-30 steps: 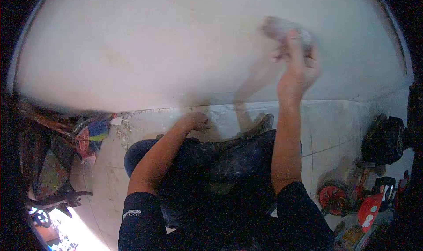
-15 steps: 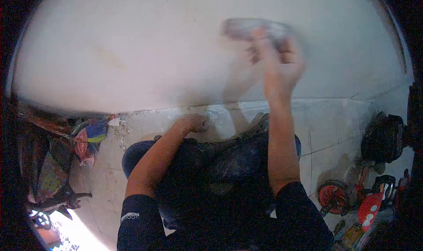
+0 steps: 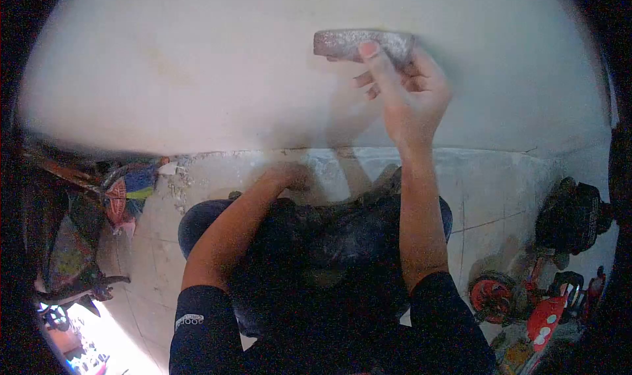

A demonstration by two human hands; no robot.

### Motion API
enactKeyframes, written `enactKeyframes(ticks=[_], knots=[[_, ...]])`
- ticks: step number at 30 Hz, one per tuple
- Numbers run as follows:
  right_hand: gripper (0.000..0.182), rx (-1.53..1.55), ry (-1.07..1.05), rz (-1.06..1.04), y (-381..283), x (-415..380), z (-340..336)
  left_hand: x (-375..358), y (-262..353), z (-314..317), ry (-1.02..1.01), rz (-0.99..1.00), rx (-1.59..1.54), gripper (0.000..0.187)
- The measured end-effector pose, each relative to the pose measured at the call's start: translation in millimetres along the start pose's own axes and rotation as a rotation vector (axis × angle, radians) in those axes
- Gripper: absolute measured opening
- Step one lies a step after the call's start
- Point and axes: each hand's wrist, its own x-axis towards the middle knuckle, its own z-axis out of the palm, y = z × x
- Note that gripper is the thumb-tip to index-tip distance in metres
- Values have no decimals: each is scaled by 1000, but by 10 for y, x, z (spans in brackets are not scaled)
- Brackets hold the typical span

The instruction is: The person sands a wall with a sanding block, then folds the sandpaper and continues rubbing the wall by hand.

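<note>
Pale wall is filling the upper half of the view, looking smooth and matt, with faint yellowish smudges marking it. One tiled floor is meeting its foot, and whitish streaks are running along the strip beside it.

Two bare hands are showing. The right hand is gripping one block, its thumb lying across the near face and its other fingers curling beneath and behind. High in front of the wall, the block is lying nearly level; whether it is touching, I cannot tell. It is looking oblong, brownish and grainy, with a squared left end and white dust coating its face.

Low by the wall's foot, the left hand is blurring into shadow, so I cannot tell how wide its fingers are standing or whether they are holding anything.

Two short dark sleeves are covering the upper arms, one bearing pale lettering, and dark trousers are spreading between the forearms. Over on the right, one bulky black object, one red wheel and one white-spotted red piece are standing near one another.
</note>
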Motion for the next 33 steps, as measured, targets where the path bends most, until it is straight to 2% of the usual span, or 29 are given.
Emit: enactKeyframes(ticks=[1, 3, 5, 8, 9, 11, 12, 14, 15, 17, 18, 20, 24, 26, 27, 29, 30, 32, 33], knots=[[17, -32, -31, -22, 5, -3, 14, 62, -17, 30, 0, 48, 23, 39], [18, -23, 183, -40, 38, 103, -173, 103, -31, 22, 5, 93, 42, 38], [19, 21, 409, -112, -48, 237, -351, 56, 52, -31, -18, 2, 55, 39], [23, 151, 409, -65, -41, 279, -471, 333, -92, 125, -62, 41, 73, 41], [23, 151, 403, -62, -19, 257, -419, 225, -66, 67, -62, 39, 67, 41], [28, 16, 224, -62, 28, 152, -266, -93, 51, -141, -56, 3, -48, 42], [28, 14, 228, -63, 6, 102, -181, -25, 50, -106, -57, 6, -44, 42], [23, -2, -9, 17, -41, 22, -61, 185, 11, 3, -126, -87, -74, 42], [23, -2, -2, 14, -47, 49, -105, 187, 16, -7, -115, -74, -62, 42], [21, 41, 297, -45, -38, 164, -223, 157, 1, 10, -72, -45, -37, 42], [21, 50, 288, -45, -78, 216, -301, 131, 2, -4, -61, -40, -29, 42], [29, 73, 495, -100, -193, 307, -465, 133, -18, 3, -47, -44, -12, 42], [27, 87, 473, -53, -69, 281, -461, 177, -72, 45, -13, -40, 38, 42], [18, -14, 263, 16, -55, 137, -206, 489, -244, 258, -44, 52, -7, 41], [18, -16, 276, 14, -77, 96, -134, 405, -221, 198, -48, 55, 5, 41], [19, -24, 11, 34, -116, 28, -57, 138, -127, 54, -27, 38, -79, 42], [19, -23, 17, 31, -120, 73, -108, 174, -116, 78, -27, 38, -72, 42], [23, 100, 337, -16, -113, 226, -284, 306, -101, 183, 36, 0, 48, 40], [23, 105, 328, -16, -134, 277, -389, 270, -85, 156, 41, -7, 42, 40]])
